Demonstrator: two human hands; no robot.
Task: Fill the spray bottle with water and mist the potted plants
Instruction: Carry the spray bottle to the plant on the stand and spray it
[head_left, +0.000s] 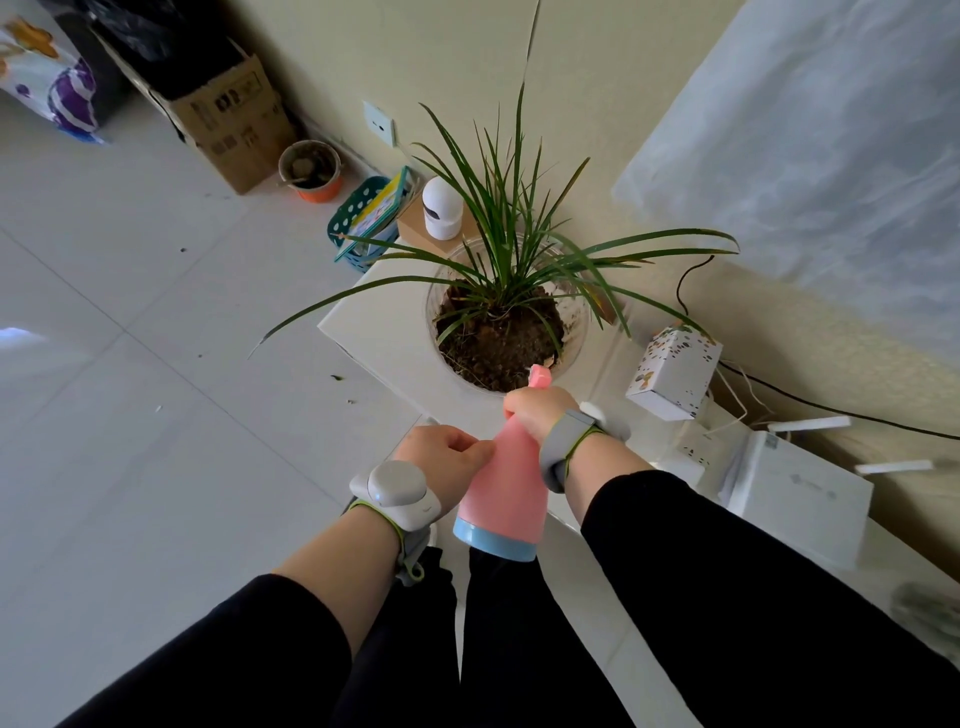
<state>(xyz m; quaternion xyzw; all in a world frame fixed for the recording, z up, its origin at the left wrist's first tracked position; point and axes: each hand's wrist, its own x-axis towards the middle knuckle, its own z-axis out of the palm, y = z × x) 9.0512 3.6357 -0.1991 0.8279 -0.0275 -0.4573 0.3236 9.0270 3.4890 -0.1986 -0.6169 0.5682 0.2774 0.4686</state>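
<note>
Pink plastic spray bottle w/ light-blue base (501, 493) is held at lower centre of frame, tilted so nozzle end points up-frame toward the plant. Right hand (540, 413) is wrapped round the neck/trigger area, fingers curled on it; trigger itself is hidden by the hand, so whether it's squeezed can't be told. Left hand (449, 457) is placed against the bottle's left side, fingertips curled and touching the body, judged as a steadying support while the right does the pumping. Both hands are thus together on the bottle, not apart.

Nozzle tip is seen just above the right hand, overlapping the near rim of the clear round glass pot w/ dark soil (571, 332), centre frame. Long-leaved green grass-like plant (511, 249) rises from that soil, leaves spread wide. Bottle is aimed low at soil/leaf base, prob. to keep mist on the plant and off nearby electronics. No mist visible.

Pot is set on a white flat-topped stand (384, 332) against the wall. White router w/ antennas (800, 483) at right, speckled white box (675, 369) right of pot. Water level can't be read; bottle is opaque. Step judged: misting stage, filling presumably done.
</note>
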